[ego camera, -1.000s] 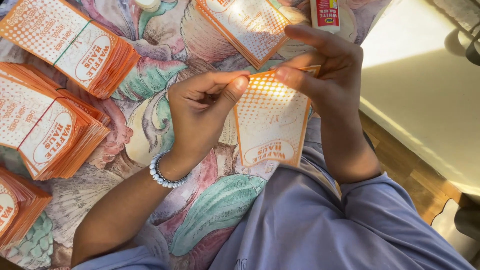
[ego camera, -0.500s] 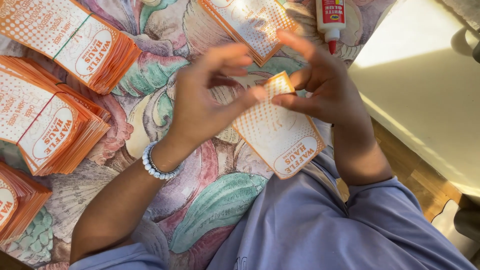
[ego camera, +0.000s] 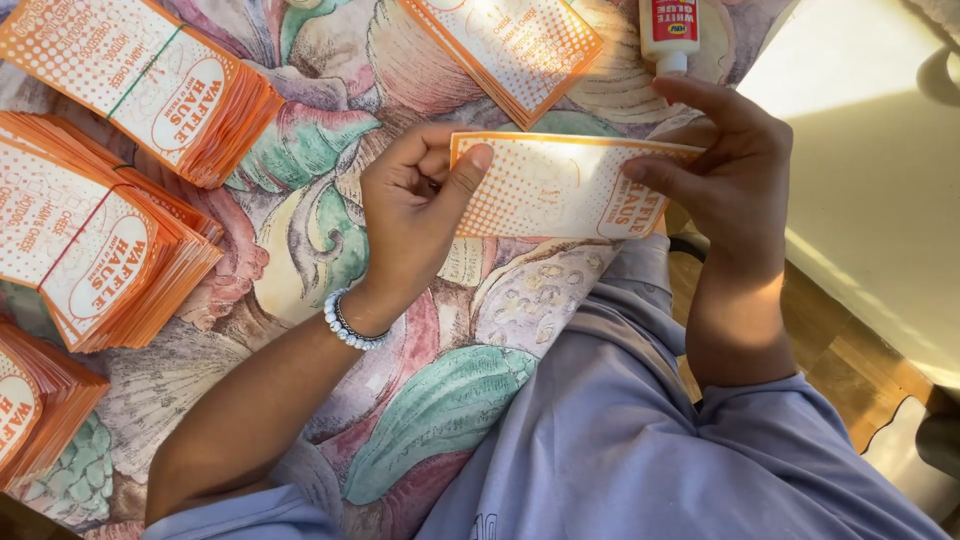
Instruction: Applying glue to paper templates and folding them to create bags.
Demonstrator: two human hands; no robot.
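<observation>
While both hands are raised over the patterned cloth (ego camera: pixel 300 240), they hold one orange-and-white paper sleeve (ego camera: pixel 560 186) stretched flat between them. The left hand (ego camera: pixel 415 215) is closed on the sleeve's left end, its thumb pressed on the top corner and the other fingers curled behind. The right hand (ego camera: pixel 725 165) is clamped on the right end, the forefinger lying along the upper edge and the thumb on the printed face. The sleeve sits level, above the person's lap and the lilac shirt (ego camera: pixel 640 440).

A beaded bracelet (ego camera: pixel 350 325) circles the left wrist. On the cloth to the left lie three fanned stacks of the same orange sleeves: one at the upper left (ego camera: pixel 150 85), one below it (ego camera: pixel 100 250), and one cut by the lower left edge (ego camera: pixel 35 410). Another stack (ego camera: pixel 510 45) lies at the top, just above the held sleeve. A white glue bottle (ego camera: pixel 668 30) with a red label lies just beyond the right hand's fingertips.
</observation>
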